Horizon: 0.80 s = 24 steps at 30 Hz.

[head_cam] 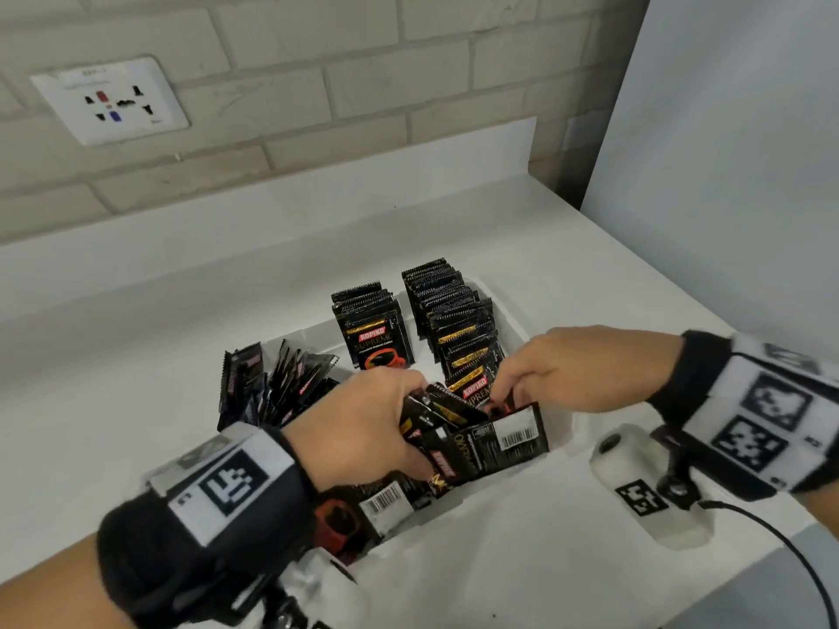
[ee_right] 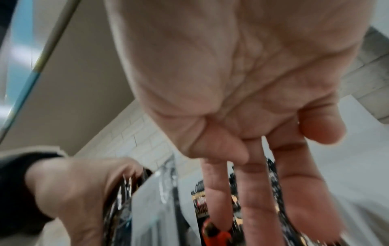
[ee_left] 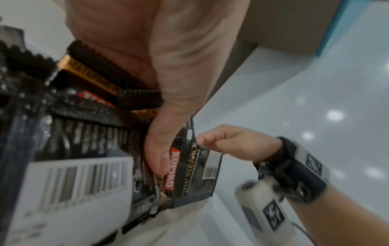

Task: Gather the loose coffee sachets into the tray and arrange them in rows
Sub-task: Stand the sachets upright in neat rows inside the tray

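A white tray (head_cam: 510, 317) on the counter holds black Kopiko coffee sachets. An upright row (head_cam: 458, 320) stands at its right, a shorter row (head_cam: 377, 338) in the middle, and a leaning row (head_cam: 281, 379) at the left. My left hand (head_cam: 381, 419) grips a bundle of sachets (head_cam: 476, 442) over the tray's near half; its thumb (ee_left: 160, 149) presses the bundle (ee_left: 183, 169). My right hand (head_cam: 522, 383) reaches to the near end of the right row, its fingers (ee_right: 252, 191) straight and pushed in among sachets. Loose sachets (head_cam: 381, 501) lie below my left wrist.
The white counter (head_cam: 136, 356) runs back to a brick wall with a socket plate (head_cam: 109, 99). A white panel (head_cam: 726, 174) stands on the right. The white camera handle (head_cam: 644, 483) under my right wrist hangs close to the tray, with a black cable (head_cam: 794, 551).
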Tool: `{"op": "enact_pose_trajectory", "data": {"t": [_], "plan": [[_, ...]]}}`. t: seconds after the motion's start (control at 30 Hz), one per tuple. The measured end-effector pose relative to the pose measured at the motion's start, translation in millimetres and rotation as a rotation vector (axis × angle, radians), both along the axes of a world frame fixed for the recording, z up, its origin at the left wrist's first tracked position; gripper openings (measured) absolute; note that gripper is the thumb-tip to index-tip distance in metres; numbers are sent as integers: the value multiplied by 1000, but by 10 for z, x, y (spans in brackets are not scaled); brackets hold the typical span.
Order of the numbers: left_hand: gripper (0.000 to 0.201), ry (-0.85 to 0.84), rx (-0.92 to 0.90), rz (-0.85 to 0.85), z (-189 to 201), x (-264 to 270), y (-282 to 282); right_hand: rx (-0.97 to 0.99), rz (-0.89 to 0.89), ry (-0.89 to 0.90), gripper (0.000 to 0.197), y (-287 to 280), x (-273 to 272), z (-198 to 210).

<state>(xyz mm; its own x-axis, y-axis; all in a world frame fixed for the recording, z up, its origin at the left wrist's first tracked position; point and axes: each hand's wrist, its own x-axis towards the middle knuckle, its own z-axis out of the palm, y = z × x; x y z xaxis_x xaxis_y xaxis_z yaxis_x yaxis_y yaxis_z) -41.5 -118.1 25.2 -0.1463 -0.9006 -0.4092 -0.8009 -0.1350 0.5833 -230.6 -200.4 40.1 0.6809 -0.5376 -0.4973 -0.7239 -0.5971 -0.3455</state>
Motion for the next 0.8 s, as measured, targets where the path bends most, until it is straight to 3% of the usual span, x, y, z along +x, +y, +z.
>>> {"op": "enact_pose_trajectory", "data": {"t": [0.17, 0.27, 0.37, 0.5, 0.67, 0.8], "plan": [[40, 290, -20, 211, 237, 245, -14, 116, -223, -481, 22, -23, -109, 167], [43, 513, -115, 357, 337, 391, -54, 245, -374, -786, 38, 18, -48, 188], [46, 689, -167, 492, 337, 456, -83, 318, -392, -980, 49, 92, 153, 202], [46, 760, -153, 552, 258, 406, -45, 214, -380, -1105, 71, 117, 525, 257], [47, 855, -165, 602, 174, 354, 6, 152, -425, -1109, 31, 64, 843, 204], [38, 937, -168, 635, 110, 337, 50, 145, -373, -1064, 27, 106, 921, 175]]}}
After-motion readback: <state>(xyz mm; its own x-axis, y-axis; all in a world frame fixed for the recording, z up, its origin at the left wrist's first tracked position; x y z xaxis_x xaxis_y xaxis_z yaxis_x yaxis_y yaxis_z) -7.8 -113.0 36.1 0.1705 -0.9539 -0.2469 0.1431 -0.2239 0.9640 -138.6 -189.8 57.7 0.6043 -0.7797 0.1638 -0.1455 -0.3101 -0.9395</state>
